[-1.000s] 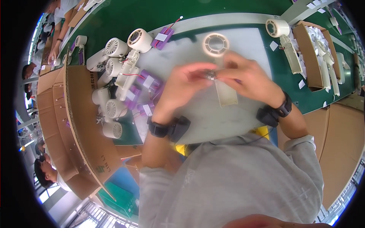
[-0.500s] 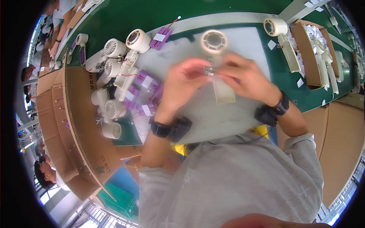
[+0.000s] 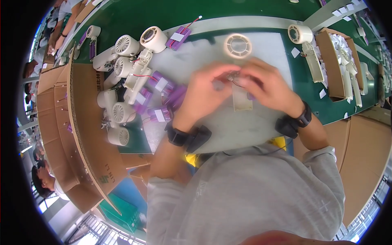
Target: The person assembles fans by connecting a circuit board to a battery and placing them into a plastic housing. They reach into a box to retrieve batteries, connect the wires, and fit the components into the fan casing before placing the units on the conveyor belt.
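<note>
On the pale mat, a white handheld fan body (image 3: 237,45) lies with its round head away from me and its open handle (image 3: 243,102) toward me. My left hand (image 3: 208,90) and my right hand (image 3: 269,83) meet over its neck, fingertips pinched together. Between them is a small shiny part (image 3: 233,76) with thin wire, blurred, so its exact kind is unclear. Both hands are closed around it. A bit of purple (image 3: 250,96) shows under my right fingers; the rest of it is hidden. Black straps circle both wrists.
Several white fan bodies (image 3: 123,67) and purple battery packs (image 3: 161,83) crowd the left side, beside a large cardboard box (image 3: 87,134). Another battery pack (image 3: 178,37) lies farther back. At right, a fan body (image 3: 312,61) lies near a carton (image 3: 331,77) of white parts.
Both hands have shifted slightly right in the picture and closed in over the neck of the fan, covering more of the small part. The whole scene has shifted slightly with the camera.
</note>
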A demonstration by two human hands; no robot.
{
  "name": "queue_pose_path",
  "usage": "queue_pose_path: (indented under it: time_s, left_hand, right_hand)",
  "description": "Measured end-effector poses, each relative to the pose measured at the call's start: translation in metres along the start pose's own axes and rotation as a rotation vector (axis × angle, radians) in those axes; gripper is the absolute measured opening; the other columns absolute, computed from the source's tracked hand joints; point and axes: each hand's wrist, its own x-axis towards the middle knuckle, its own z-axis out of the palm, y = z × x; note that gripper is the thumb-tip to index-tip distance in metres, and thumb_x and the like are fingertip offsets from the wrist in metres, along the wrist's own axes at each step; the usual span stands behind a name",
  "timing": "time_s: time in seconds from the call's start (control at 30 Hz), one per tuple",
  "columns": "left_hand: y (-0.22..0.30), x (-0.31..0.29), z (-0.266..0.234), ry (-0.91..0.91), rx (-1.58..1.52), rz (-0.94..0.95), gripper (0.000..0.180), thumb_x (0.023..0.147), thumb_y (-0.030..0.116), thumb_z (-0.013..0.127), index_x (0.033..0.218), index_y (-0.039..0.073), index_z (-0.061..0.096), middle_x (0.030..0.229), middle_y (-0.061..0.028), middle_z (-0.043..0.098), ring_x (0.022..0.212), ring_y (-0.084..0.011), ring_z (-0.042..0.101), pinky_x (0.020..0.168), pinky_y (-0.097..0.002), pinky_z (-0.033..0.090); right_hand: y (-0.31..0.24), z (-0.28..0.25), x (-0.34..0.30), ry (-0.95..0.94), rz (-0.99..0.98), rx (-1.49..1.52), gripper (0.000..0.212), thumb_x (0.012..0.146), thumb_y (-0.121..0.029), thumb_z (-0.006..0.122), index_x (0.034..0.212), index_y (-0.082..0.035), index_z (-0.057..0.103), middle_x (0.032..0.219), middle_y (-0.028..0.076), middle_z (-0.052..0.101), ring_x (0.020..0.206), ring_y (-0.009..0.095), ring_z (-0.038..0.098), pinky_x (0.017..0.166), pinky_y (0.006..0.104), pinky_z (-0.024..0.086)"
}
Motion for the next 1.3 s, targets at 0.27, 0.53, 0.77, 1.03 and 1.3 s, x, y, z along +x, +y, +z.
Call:
queue_pose_path:
  time_s: [0.27, 0.53, 0.77, 1.03, 1.3]
  left_hand:
    - [-0.008, 0.000, 0.005, 0.088, 0.007, 0.086, 0.037, 0.079, -0.008, 0.066, 0.115, 0.003, 0.067, 0.102, -0.0067, 0.068, 0.090, -0.0143, 0.067, 0.080, -0.0277, 0.056]
    - [-0.018, 0.003, -0.003, 0.084, 0.187, 0.227, 0.029, 0.077, -0.005, 0.070, 0.106, 0.001, 0.071, 0.097, -0.0105, 0.070, 0.082, -0.0178, 0.069, 0.071, -0.0278, 0.056]
    - [-0.020, 0.002, 0.000, 0.131, 0.264, 0.284, 0.027, 0.075, -0.001, 0.072, 0.102, 0.003, 0.073, 0.093, -0.0122, 0.071, 0.076, -0.0220, 0.070, 0.068, -0.0280, 0.056]
    - [-0.024, 0.000, 0.005, 0.082, 0.194, 0.242, 0.025, 0.073, 0.003, 0.072, 0.098, 0.003, 0.074, 0.090, -0.0118, 0.071, 0.074, -0.0231, 0.070, 0.065, -0.0294, 0.055]
    - [-0.027, -0.002, 0.009, 0.041, 0.162, 0.254, 0.026, 0.074, 0.001, 0.072, 0.099, 0.003, 0.074, 0.090, -0.0117, 0.071, 0.074, -0.0222, 0.070, 0.065, -0.0298, 0.055]
  right_hand:
    - [-0.003, 0.013, 0.005, 0.204, 0.098, -0.009, 0.026, 0.079, -0.002, 0.075, 0.103, -0.003, 0.065, 0.092, 0.007, 0.061, 0.058, 0.010, 0.058, 0.050, 0.0244, 0.047]
    - [0.007, 0.012, 0.001, 0.201, 0.094, -0.053, 0.035, 0.077, -0.005, 0.079, 0.109, -0.004, 0.066, 0.094, 0.007, 0.062, 0.061, 0.011, 0.060, 0.053, 0.0227, 0.048]
    - [0.005, 0.008, 0.000, 0.192, 0.023, -0.123, 0.034, 0.074, -0.005, 0.079, 0.107, -0.004, 0.070, 0.095, 0.008, 0.065, 0.064, 0.011, 0.060, 0.055, 0.0239, 0.049]
    - [0.007, 0.003, -0.002, 0.101, 0.074, -0.096, 0.033, 0.072, -0.002, 0.079, 0.103, -0.002, 0.071, 0.094, 0.008, 0.066, 0.065, 0.012, 0.060, 0.057, 0.0240, 0.049]
    - [0.015, 0.011, -0.006, 0.176, 0.035, -0.060, 0.030, 0.071, -0.003, 0.081, 0.100, -0.006, 0.073, 0.085, 0.006, 0.065, 0.055, 0.011, 0.056, 0.049, 0.0240, 0.045]
